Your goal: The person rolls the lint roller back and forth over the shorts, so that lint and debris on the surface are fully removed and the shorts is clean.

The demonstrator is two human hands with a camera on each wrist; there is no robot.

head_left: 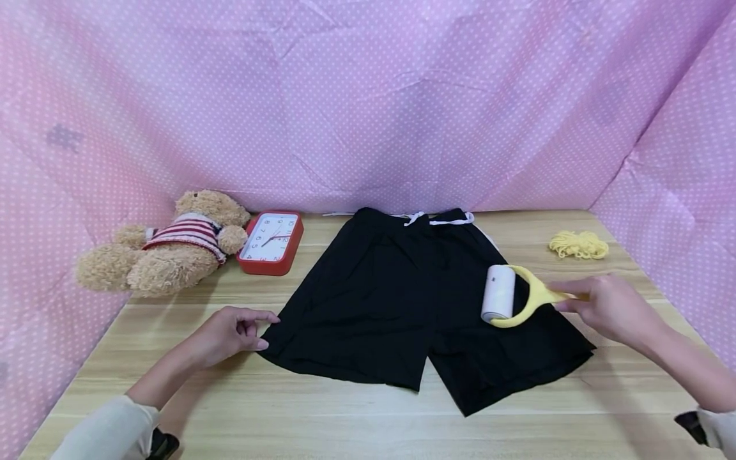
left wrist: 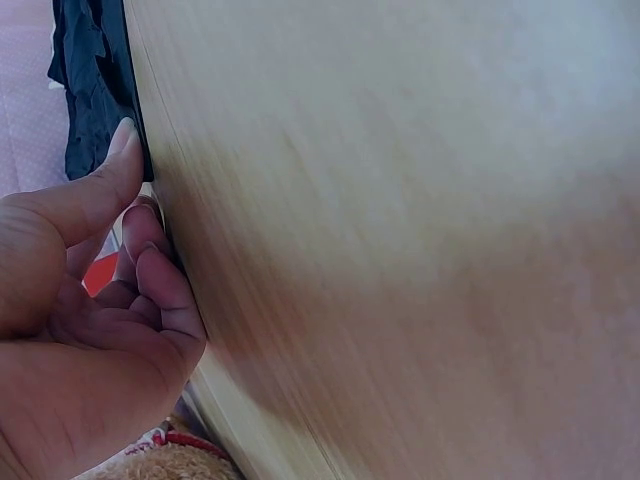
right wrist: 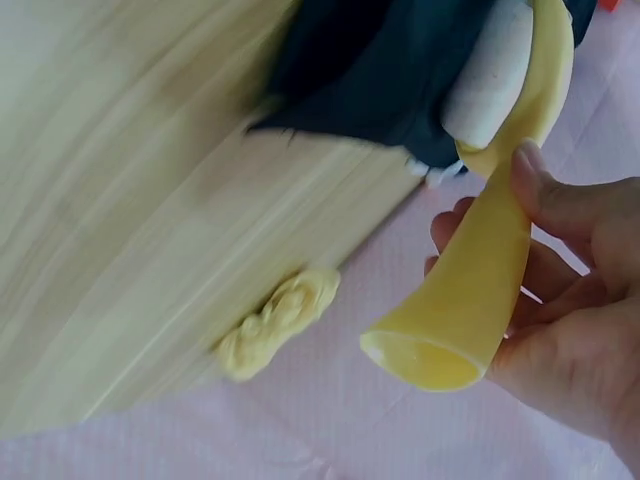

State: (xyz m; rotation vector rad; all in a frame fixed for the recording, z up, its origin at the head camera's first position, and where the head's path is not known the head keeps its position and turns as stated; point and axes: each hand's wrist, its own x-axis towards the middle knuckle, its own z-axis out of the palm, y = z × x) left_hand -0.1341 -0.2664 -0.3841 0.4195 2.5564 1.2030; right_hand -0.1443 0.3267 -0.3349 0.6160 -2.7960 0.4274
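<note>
Black shorts (head_left: 374, 300) with a white drawstring lie spread on the wooden table, legs toward me. At the hem corner of the leg on the left, my left hand (head_left: 232, 332) touches the cloth with thumb and index fingertip, the two tips apart; its other fingers bend inward in the left wrist view. My right hand (head_left: 612, 306) grips the yellow handle of a lint roller (right wrist: 465, 290) between thumb and fingers. The white roll (head_left: 498, 292) of that lint roller is over the shorts' other leg. In the right wrist view, the handle's hollow end points away from the shorts.
A teddy bear (head_left: 172, 249) in a striped shirt lies at the back left, beside a red-framed clock (head_left: 271, 243). A bundle of yellow yarn (head_left: 577, 245) sits at the back right. Pink dotted cloth (head_left: 356, 108) hangs around the table's back and sides.
</note>
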